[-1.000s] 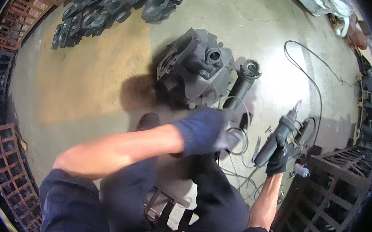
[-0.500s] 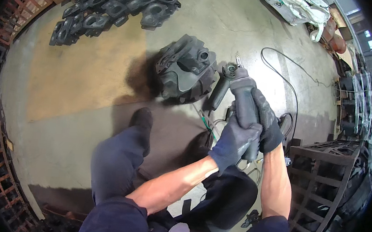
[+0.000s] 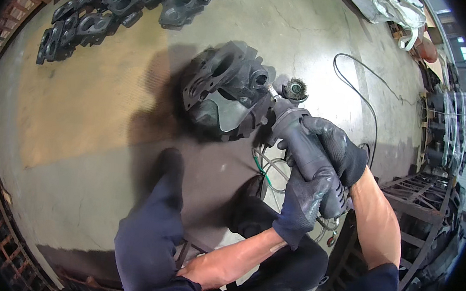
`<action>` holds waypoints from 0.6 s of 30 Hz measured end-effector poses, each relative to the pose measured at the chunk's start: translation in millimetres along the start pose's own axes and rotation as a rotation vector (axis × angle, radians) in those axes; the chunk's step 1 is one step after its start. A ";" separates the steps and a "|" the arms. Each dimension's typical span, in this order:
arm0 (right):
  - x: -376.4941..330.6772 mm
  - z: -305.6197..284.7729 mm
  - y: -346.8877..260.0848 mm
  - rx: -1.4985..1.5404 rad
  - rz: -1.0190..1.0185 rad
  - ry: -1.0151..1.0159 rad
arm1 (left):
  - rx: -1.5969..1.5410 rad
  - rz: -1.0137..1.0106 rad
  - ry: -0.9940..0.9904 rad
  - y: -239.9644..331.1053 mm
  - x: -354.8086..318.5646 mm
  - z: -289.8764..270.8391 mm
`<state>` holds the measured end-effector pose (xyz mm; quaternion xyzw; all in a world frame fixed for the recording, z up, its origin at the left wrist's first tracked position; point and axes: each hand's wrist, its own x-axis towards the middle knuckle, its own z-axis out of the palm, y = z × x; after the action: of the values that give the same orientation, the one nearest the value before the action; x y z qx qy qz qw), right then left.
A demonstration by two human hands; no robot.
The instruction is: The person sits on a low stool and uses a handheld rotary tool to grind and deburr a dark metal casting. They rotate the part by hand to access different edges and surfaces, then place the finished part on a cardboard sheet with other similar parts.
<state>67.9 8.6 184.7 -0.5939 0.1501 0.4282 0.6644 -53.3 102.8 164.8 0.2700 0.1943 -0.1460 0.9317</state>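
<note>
Both gloved hands hold a dark straight grinder (image 3: 304, 147) that tilts up and to the left. My left hand (image 3: 308, 195) wraps around its rear body, and my right hand (image 3: 338, 147) grips it further forward. The slim metal bit at its tip sits right beside the round opening of a dark metal casting (image 3: 223, 69); whether it touches cannot be made out. That casting rests on a toothed, dark round support (image 3: 240, 132). Just behind the grinder's front end, a second grinder shows a round wire cup brush (image 3: 295, 90); its body is mostly hidden.
Rows of dark castings (image 3: 123, 3) lie on the floor at the far left. A black cable (image 3: 372, 108) curves across the floor to the right, near a metal rack (image 3: 417, 211). White sacks (image 3: 389, 9) lie at the back right. My legs straddle looped hoses (image 3: 269, 174).
The grinder has swung leftward, bringing its bit from above the second grinder to the casting's round opening. Both hands moved with it, still gripping. My view has also shifted slightly.
</note>
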 end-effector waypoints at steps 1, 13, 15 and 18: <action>6.7 -4.5 5.2 -0.065 -0.045 0.046 | -0.022 -0.027 -0.002 0.8 2.3 0.5; 24.2 15.7 -27.9 -0.166 -0.066 0.139 | -0.117 -0.020 -0.017 20.5 29.3 -3.9; 25.6 20.0 -34.8 -0.145 -0.023 0.145 | -0.132 -0.028 0.000 24.2 32.5 -3.7; 30.5 5.2 -28.7 -0.272 -0.070 0.147 | -0.156 -0.052 0.010 27.0 34.2 -2.0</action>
<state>105.7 27.3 183.4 -0.7130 0.1181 0.3763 0.5797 -13.6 120.1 160.2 0.1922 0.2165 -0.1532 0.9448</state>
